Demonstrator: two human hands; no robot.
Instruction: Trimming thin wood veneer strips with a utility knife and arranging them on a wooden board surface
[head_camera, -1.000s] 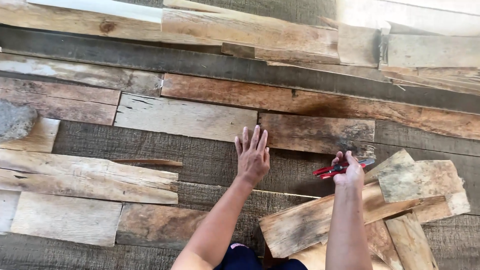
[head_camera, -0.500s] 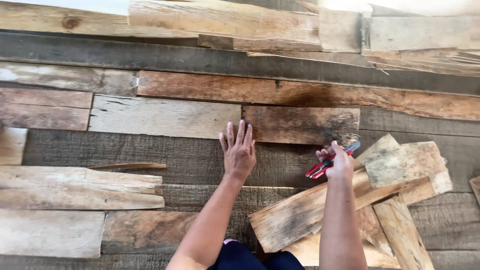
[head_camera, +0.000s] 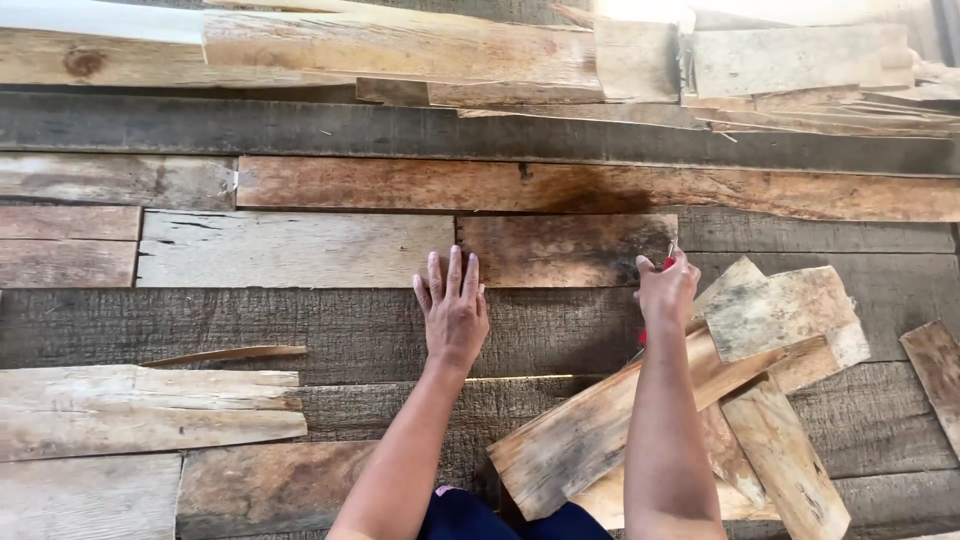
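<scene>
My left hand lies flat, fingers together and stretched, on a dark rough plank, its fingertips reaching the lower edge of a brown board. My right hand is closed around a red-handled tool, likely pliers; only a bit of red handle and a metal tip show above the fist. That hand hovers at the right end of the brown board, just over the top of a pile of pale loose wood pieces.
Weathered planks cover the whole view. A long reddish board runs across the middle. Lighter boards are stacked at the top. A split pale plank and a thin sliver lie at left. A loose piece sits far right.
The view has shifted left. My right hand has turned and closed tighter, hiding most of the red tool, and moved up toward the brown board's right end. My left hand stays flat.
</scene>
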